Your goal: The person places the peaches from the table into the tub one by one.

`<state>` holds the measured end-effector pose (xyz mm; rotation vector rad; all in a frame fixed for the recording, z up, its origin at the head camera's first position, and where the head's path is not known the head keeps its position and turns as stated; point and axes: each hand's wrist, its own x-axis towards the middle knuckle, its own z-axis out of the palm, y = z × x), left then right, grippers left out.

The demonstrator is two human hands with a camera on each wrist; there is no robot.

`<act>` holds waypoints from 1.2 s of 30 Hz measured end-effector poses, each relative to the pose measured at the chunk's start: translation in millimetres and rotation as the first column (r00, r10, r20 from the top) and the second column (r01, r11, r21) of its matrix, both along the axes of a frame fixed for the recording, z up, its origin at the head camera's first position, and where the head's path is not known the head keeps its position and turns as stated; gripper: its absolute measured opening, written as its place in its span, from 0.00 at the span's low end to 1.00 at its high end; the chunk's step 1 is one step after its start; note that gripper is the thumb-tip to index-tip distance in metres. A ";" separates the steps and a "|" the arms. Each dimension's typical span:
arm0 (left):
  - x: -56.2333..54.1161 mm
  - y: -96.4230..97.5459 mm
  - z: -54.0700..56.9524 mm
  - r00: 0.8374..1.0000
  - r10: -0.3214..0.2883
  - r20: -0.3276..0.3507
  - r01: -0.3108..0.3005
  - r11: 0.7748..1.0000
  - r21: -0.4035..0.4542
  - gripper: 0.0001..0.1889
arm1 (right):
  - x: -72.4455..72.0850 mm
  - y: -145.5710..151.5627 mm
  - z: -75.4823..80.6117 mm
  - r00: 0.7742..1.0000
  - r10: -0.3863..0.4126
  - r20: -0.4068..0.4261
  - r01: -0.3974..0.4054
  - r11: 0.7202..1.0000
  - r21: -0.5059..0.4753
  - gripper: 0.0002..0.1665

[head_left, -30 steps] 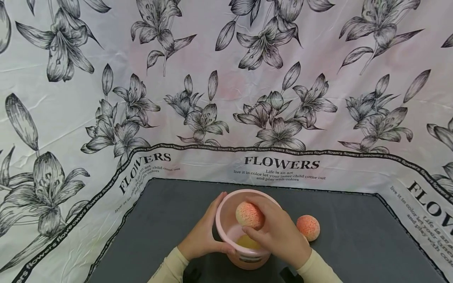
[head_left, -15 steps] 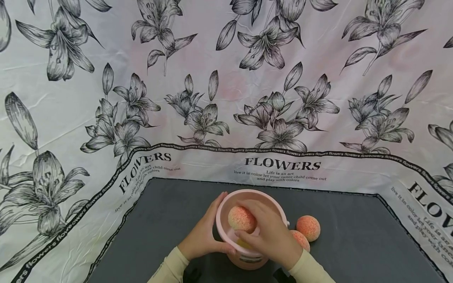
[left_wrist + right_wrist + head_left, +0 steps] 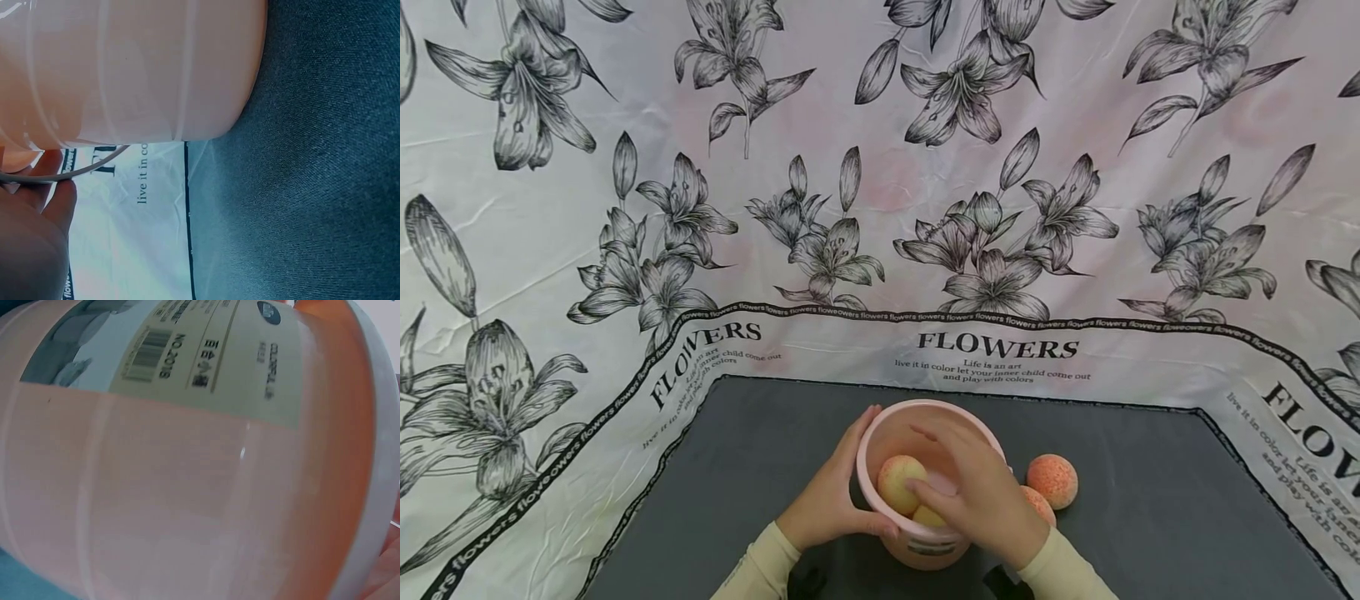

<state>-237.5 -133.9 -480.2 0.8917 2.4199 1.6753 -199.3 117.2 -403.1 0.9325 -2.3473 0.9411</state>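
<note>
A pink plastic bucket (image 3: pixel 880 421) stands on the dark mat, and my left hand (image 3: pixel 831 496) grips its left side with the thumb in front and fingers toward the back. In the left wrist view, fingers (image 3: pixel 60 203) reach up by the bucket's thin handle (image 3: pixel 100 164). A yellow-and-peach ball (image 3: pixel 898 482) lies inside the bucket at the left, beside a second yellow ball (image 3: pixel 929 517). My right hand (image 3: pixel 988 500) reaches over the right rim with fingers spread and extended. Its thumb tip overlaps the first ball's edge. The fingertips are inside the bucket mouth.
Two speckled orange balls, one farther back (image 3: pixel 1052 482) and one partly hidden by my right hand (image 3: pixel 1039 504), sit right of the bucket. The dark mat (image 3: pixel 760 442) is bordered by white flower-printed cloth (image 3: pixel 820 350). A barcode label (image 3: pixel 181 362) faces the right wrist camera.
The ball that my right hand held over the bucket has been let go and now lies lower inside it. The right hand's fingers have spread; the left hand keeps its grip.
</note>
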 end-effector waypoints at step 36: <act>8.5 -6.1 -2.3 1.000 -0.009 -0.010 0.009 1.000 0.020 0.75 | 11.0 131.6 -36.3 0.801 -0.527 0.284 0.526 0.846 0.086 0.38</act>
